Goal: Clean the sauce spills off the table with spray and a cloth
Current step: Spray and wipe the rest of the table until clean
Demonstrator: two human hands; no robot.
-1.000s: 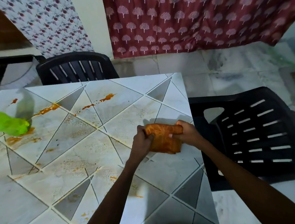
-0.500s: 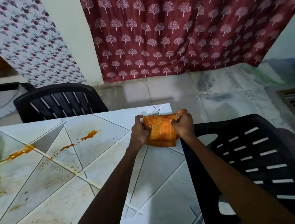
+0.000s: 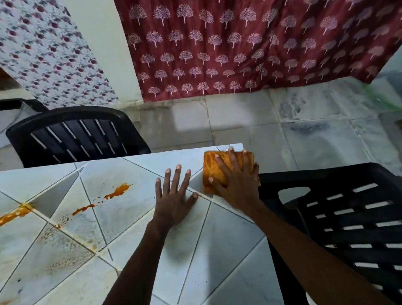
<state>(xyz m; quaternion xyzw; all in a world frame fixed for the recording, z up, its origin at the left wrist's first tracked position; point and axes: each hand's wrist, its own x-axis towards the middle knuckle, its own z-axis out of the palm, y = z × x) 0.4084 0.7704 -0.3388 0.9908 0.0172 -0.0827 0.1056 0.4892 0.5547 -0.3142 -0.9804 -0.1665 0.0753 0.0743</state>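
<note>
The folded orange cloth (image 3: 223, 167) lies at the table's (image 3: 215, 248) far right corner, its longer side running roughly along the far edge, pressed flat under the right hand (image 3: 238, 183) with fingers spread. The left hand (image 3: 175, 198) rests just beside it, palm down, fingers splayed on bare tile. Orange sauce streaks (image 3: 102, 201) trail leftward. Black plastic chairs (image 3: 372, 229) flank the table; a maroon tree-print curtain (image 3: 245, 34) hangs behind.

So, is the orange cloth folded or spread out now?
Folded. The orange cloth lies as a compact rectangle at the table corner, pressed flat under the right hand.
</note>
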